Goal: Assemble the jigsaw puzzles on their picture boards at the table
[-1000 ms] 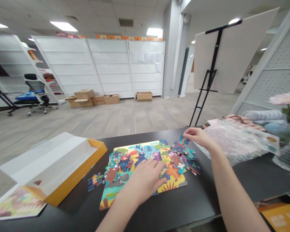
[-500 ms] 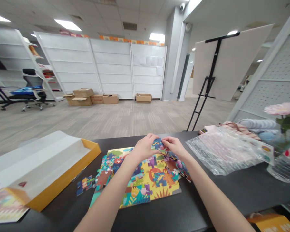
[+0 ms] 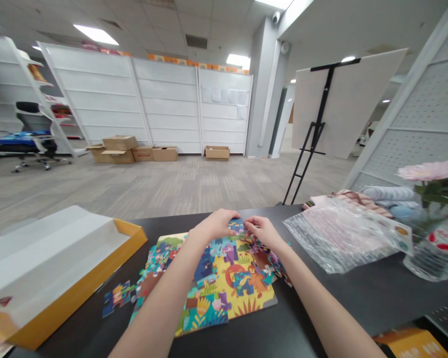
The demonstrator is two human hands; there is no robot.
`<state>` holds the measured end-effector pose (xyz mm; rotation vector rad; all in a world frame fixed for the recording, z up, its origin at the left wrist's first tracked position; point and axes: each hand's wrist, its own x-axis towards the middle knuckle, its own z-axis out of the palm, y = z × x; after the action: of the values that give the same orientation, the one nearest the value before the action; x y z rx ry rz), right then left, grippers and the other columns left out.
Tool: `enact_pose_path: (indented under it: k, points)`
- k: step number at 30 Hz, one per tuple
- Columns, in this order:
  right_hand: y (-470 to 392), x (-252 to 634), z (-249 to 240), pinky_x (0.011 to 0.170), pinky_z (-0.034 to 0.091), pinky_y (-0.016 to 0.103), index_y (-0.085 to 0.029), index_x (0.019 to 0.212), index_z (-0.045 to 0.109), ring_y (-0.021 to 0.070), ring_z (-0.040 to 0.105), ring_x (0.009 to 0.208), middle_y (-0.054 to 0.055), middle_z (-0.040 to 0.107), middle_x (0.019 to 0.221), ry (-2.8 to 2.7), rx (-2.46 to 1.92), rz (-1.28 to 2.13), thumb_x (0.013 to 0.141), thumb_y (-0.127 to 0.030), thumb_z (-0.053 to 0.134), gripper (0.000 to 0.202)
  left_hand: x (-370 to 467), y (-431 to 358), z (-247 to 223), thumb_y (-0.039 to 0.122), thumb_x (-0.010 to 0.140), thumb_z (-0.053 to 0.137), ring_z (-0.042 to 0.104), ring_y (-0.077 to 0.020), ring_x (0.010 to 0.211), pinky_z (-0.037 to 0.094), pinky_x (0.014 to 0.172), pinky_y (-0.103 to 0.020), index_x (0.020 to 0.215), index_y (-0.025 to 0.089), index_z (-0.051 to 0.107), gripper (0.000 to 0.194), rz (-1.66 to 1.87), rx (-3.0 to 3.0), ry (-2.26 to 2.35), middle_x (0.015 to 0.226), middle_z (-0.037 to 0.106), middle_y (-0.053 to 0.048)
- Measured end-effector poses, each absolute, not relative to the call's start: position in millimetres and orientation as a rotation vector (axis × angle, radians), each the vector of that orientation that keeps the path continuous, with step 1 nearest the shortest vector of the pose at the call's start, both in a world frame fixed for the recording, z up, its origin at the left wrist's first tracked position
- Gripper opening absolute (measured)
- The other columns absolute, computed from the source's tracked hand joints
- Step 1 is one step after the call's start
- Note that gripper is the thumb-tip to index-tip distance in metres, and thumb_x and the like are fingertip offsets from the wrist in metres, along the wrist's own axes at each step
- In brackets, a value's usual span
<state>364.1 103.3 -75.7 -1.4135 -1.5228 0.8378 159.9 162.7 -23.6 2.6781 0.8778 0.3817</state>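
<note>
A colourful animal jigsaw puzzle (image 3: 242, 301) lies on the black table, partly assembled over its picture board. At the far edge of the puzzle is a dark blue puzzle piece (image 3: 236, 225). My left hand (image 3: 217, 224) curls around its left side, thumb and fingers closed on it. From the right, my right hand (image 3: 262, 231) pinches the edge of the same piece with its fingertips. Loose puzzle pieces (image 3: 267, 263) are heaped under and beside my right hand. More pieces (image 3: 116, 297) lie to the left, and my left forearm covers part of the puzzle.
An open yellow-and-white box (image 3: 78, 268) stands on the left. To the right lie a clear plastic bag (image 3: 343, 238) and a glass vase (image 3: 433, 256) with a pink flower. An orange package (image 3: 414, 343) is at the lower right. A black easel (image 3: 313, 134) stands beyond the table.
The view has shifted slightly right, so the scene sits further left. Both hands stay at the far edge of the puzzle, around the same blue piece.
</note>
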Motion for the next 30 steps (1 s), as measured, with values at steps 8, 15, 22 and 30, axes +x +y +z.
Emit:
enact_pose_path:
  k: [8,15,22,30]
  points:
    - [90.8,368.2,-64.9,0.083,0.047,0.028,-0.022,0.102,0.074,0.0188,0.066,0.094,0.006,0.071,0.106,-2.077,-1.698,0.127,0.095,-0.022,0.054,0.021,143.8,174.9,-30.8,0.029,0.065,0.085,0.068,-0.0246,0.105,0.051,0.086,-0.027,0.115,0.022,0.071,0.052,0.189,2.634,0.957,0.115,0.074,-0.006]
    - [88.5,361.6,-66.9,0.085,0.046,0.027,-0.023,0.105,0.074,0.0201,0.066,0.101,0.004,0.071,0.11,-2.182,-1.716,0.161,0.093,-0.021,0.057,0.021,152.4,172.6,-42.9,0.033,0.073,0.08,0.068,-0.0221,0.101,0.05,0.084,-0.026,0.108,0.026,0.073,0.037,0.23,2.635,0.928,0.109,0.075,-0.002]
    - [88.5,361.9,-67.3,0.087,0.046,0.028,-0.022,0.105,0.074,0.0202,0.065,0.1,0.005,0.07,0.11,-2.163,-1.723,0.181,0.092,-0.021,0.058,0.021,151.6,172.4,-46.6,0.032,0.074,0.08,0.069,-0.023,0.102,0.05,0.087,-0.028,0.107,0.031,0.075,0.033,0.221,2.646,0.956,0.107,0.076,-0.003]
    - [86.9,360.6,-65.6,0.086,0.046,0.027,-0.022,0.111,0.073,0.0193,0.065,0.1,0.006,0.068,0.112,-2.181,-1.719,0.197,0.093,-0.023,0.057,0.024,155.2,174.1,-49.1,0.035,0.074,0.08,0.071,-0.0243,0.102,0.051,0.088,-0.029,0.104,0.03,0.078,0.031,0.168,2.664,0.994,0.105,0.077,-0.005]
